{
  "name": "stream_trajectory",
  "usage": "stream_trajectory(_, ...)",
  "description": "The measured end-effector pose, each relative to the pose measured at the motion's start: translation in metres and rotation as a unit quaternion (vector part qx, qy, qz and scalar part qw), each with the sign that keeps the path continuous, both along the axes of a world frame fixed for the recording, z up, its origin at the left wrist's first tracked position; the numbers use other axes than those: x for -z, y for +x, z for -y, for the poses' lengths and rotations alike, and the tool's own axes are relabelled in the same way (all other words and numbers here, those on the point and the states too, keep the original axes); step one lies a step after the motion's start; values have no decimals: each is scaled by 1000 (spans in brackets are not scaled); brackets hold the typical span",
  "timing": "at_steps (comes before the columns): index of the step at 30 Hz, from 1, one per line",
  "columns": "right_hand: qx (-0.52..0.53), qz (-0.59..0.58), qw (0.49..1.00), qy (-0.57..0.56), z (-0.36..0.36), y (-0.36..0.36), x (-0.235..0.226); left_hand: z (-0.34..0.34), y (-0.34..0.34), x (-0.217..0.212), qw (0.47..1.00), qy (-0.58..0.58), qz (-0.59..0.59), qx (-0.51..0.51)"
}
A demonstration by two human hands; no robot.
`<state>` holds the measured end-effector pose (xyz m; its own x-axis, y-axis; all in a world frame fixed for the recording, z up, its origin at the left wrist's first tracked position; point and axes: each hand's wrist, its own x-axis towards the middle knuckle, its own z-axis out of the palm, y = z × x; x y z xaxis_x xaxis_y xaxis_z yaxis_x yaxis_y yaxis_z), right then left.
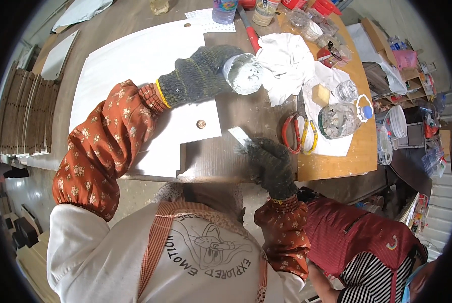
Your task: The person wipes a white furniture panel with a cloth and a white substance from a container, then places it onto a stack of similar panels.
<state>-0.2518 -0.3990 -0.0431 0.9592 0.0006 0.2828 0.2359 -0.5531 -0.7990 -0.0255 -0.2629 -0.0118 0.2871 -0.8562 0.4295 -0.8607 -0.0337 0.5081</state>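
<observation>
My left hand (202,73), in a dark knitted work glove with a yellow cuff edge, is closed round a small cup (243,74) with white paste in it. The cup is tipped so its mouth faces me. Under that arm lies a white panel (135,55) with round holes near its edges. My right hand (271,164), gloved alike, is closed on a small flat scraper (239,135) whose pale blade points up and left. The blade is over the brown tabletop (211,156), right of the panel's near corner. My right fingers are partly lost in shadow.
A crumpled white cloth (286,65) lies right of the cup, near tape rolls (300,132), a yellow sponge (321,95) and a clear jug (339,120). Jars and a bottle (224,11) stand behind. Stacked boards (24,108) are at left. A co-worker (357,232) is close at my right.
</observation>
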Motion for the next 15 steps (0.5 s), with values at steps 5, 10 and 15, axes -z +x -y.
stream_trajectory(5, 11, -178, 976, 121, -2, -9, -1, -4, -6, -4, 999, 0, 49, -17)
stream_trajectory(10, 46, -177, 951, 249, -18, -4, 10, -4, 4, 10, 993, -62, -101, 27)
stream_trajectory(15, 65, -177, 895, 405, -25, -8, 4, -3, 2, 3, 999, -17, 27, -22)
